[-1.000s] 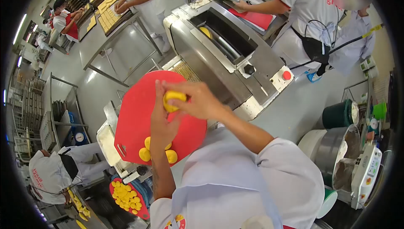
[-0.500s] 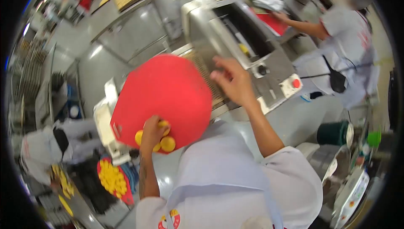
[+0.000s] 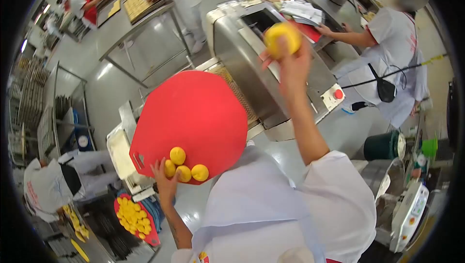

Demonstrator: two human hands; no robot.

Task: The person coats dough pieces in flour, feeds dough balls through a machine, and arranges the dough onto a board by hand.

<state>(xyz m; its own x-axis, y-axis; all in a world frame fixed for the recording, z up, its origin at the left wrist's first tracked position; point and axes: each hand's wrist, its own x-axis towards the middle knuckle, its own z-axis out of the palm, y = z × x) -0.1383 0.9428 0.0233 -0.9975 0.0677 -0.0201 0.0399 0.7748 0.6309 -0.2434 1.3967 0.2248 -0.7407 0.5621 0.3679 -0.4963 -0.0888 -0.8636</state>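
Note:
My right hand [image 3: 294,67] is raised above the metal machine, its fingers around a yellow dough ball [image 3: 282,39] blurred by motion. Below and to the left lies a red board [image 3: 191,110] with a cut-out handle slot. Several more yellow dough balls [image 3: 200,172] sit together near the board's front edge. At that edge my left hand [image 3: 166,181] has its fingers spread beside the balls, with nothing in its grasp. Whether its fingertips touch the nearest ball, I cannot tell.
The metal machine [image 3: 242,45] has a dark opening on top and a red button [image 3: 338,94]. Another red board [image 3: 154,238] piled with dough balls stands at lower left. A co-worker [image 3: 397,40] is at the right, others at the left and far table [image 3: 140,26].
My right hand, seen without a dough ball before, now holds one higher up over the machine. My left hand has drawn off the balls toward the board's edge, its fingers now spread.

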